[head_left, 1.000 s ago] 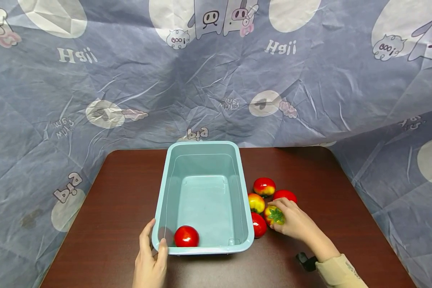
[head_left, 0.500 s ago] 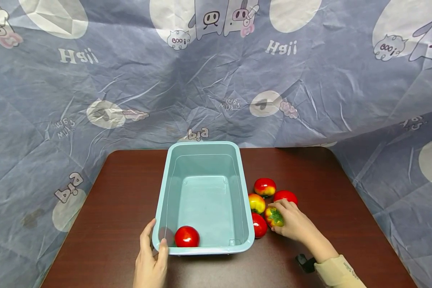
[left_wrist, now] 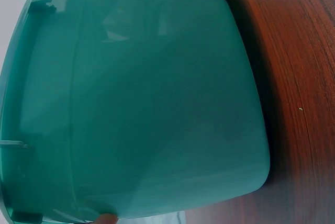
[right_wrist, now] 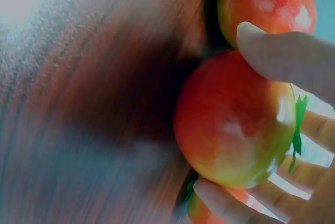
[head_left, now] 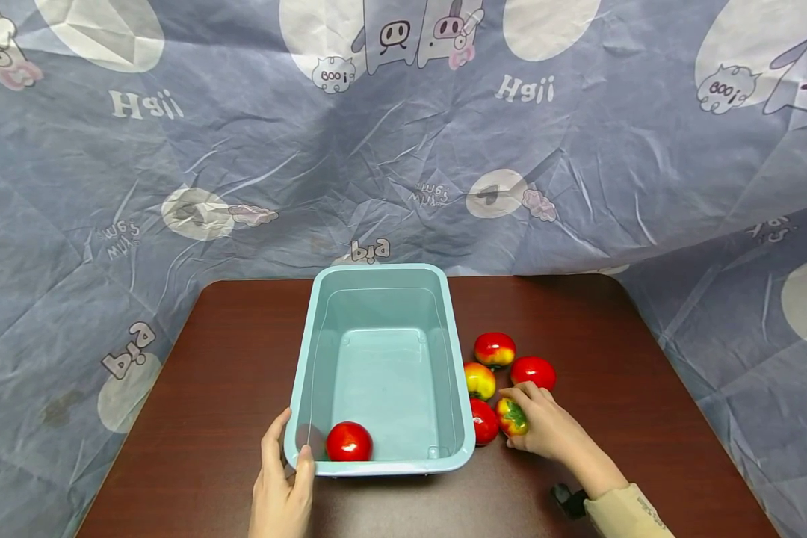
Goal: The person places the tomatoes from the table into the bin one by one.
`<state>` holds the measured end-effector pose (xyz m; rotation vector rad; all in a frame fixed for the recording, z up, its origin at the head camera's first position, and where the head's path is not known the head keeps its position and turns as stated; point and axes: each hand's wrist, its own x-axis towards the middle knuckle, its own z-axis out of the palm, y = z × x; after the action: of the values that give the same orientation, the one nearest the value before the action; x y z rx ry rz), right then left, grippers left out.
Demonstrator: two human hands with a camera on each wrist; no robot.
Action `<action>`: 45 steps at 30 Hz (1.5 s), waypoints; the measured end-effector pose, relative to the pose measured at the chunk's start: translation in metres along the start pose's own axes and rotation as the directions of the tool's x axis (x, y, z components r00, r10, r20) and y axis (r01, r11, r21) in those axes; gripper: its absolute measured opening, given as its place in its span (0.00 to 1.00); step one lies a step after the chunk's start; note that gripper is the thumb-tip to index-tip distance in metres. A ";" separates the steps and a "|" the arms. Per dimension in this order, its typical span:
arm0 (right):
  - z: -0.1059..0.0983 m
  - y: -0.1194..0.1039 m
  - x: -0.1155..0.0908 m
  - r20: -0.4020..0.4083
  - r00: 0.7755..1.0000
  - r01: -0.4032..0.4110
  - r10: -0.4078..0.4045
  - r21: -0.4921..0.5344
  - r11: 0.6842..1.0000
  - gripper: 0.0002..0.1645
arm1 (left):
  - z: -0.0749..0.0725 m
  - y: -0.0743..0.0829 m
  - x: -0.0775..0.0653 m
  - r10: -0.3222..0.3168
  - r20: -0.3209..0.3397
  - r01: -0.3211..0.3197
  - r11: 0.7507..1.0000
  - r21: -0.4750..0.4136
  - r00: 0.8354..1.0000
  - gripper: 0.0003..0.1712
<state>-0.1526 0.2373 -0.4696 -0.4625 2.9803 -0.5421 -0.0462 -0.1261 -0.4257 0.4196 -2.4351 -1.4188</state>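
Observation:
A light-blue plastic bin (head_left: 385, 468) stands mid-table with one red tomato (head_left: 349, 441) inside at its near left corner. My left hand (head_left: 282, 478) grips that corner from outside, thumb on the near rim, fingers along the left side. In the left wrist view, the bin's outer wall (left_wrist: 157, 93) fills most of the picture. My right hand (head_left: 545, 426) pinches a red-and-yellow tomato (right_wrist: 235, 124) by its sides between thumb and fingers; its green leafy top (head_left: 514, 413) shows in the head view. A red tomato (head_left: 486, 422) lies just left of it, beside the bin.
Behind the right hand lie a yellow-red tomato (head_left: 480, 380), a red-and-yellow one (head_left: 495, 349) and a red one (head_left: 534, 371). The brown wooden table (head_left: 242, 351) backs onto a grey-blue printed cloth (head_left: 376, 172).
My right hand has shifted slightly toward the near table edge with the tomato, uncovering more of the red tomato behind it. The left hand and bin keep their places.

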 end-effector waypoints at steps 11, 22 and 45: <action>0.004 -0.001 -0.004 0.042 0.998 -0.038 0.038 0.002 0.999 0.44 | -0.001 0.000 -0.001 -0.010 0.010 0.010 1.000 0.004 1.000 0.31; 0.002 0.002 -0.008 0.022 0.999 -0.035 0.035 0.009 0.999 0.43 | -0.001 0.001 -0.001 -0.017 0.020 0.017 1.000 -0.011 1.000 0.31; -0.032 -0.020 0.001 -0.112 0.991 0.074 -0.072 0.013 0.997 0.43 | -0.001 -0.001 0.000 -0.006 0.011 0.007 1.000 -0.026 1.000 0.31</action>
<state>-0.1526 0.2298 -0.4324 -0.5598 3.0717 -0.6198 -0.0459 -0.1272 -0.4263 0.4153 -2.4233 -1.4578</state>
